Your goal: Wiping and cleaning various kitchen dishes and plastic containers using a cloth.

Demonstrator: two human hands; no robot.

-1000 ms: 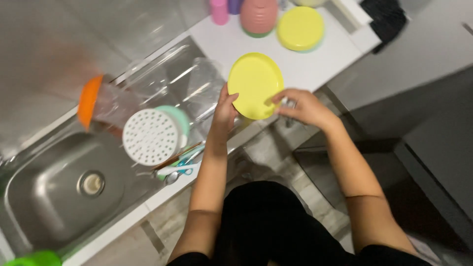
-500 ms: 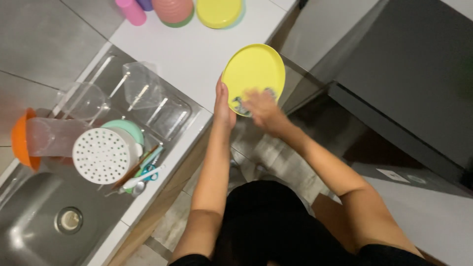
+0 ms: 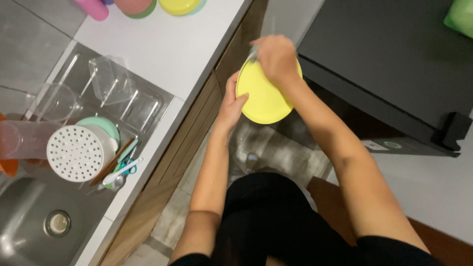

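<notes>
Yellow plate (image 3: pixel 263 96) is held in the air, off the edge of the white worktop (image 3: pixel 167 44) and above the floor, tilted so its face turns up toward the camera.

Left hand (image 3: pixel 231 106): fingers clamped on the plate's near-left rim, thumb on the face. It looks like a steadying grip that leaves most of the face exposed.

Right hand (image 3: pixel 277 58): lies over the plate's far rim, fingers curled in. It is motion-blurred; it may pinch something thin and clear, but I cannot tell what, if anything.

Relative to the plate:
- Left, on the worktop: drying rack (image 3: pixel 148 111) with clear containers (image 3: pixel 106 79) inverted, probably so they drain.
- Further left, in the rack: white perforated strainer (image 3: pixel 76 152) on its side, a green lid behind it, utensils (image 3: pixel 118 170) standing beside it.
- Below the rack: steel sink (image 3: pixel 29 221).
- Far upper left, at the worktop's back: stacked coloured plates (image 3: pixel 180 6) and a pink cup (image 3: pixel 92 9).
- Right: a dark appliance (image 3: pixel 394 64), close to the raised plate.
</notes>
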